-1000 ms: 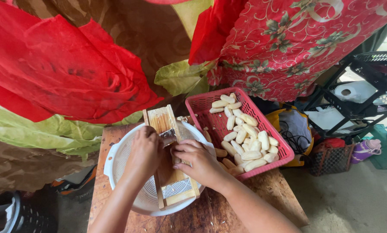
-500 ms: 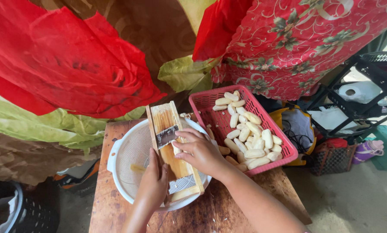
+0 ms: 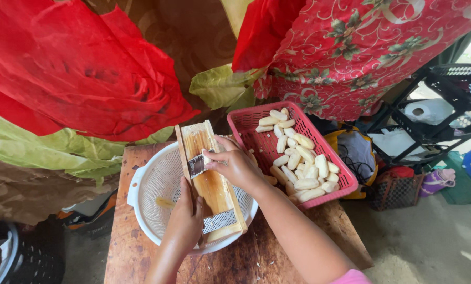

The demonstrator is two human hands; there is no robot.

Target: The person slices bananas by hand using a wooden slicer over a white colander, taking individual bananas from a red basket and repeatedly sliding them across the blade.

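A wooden slicer board (image 3: 210, 179) with a metal blade lies across a white colander (image 3: 154, 184) on a wooden table (image 3: 128, 247). My left hand (image 3: 185, 218) grips the board's left edge near its lower end. My right hand (image 3: 235, 165) presses a small pale peeled piece (image 3: 207, 157) against the board beside the blade. A thin slice (image 3: 164, 202) lies inside the colander. A pink basket (image 3: 246, 123) holding several peeled pale bananas (image 3: 301, 165) stands to the right of the colander.
Red, green and floral cloths (image 3: 83, 79) hang behind the table. A black metal rack (image 3: 435, 121) with a paper roll, a dark woven basket (image 3: 396, 192) and bags stand on the ground at right. A dark crate (image 3: 4, 257) is at lower left.
My left hand has slid from the board's upper part down to its lower left edge. My right hand with the piece has moved up the board to the blade.
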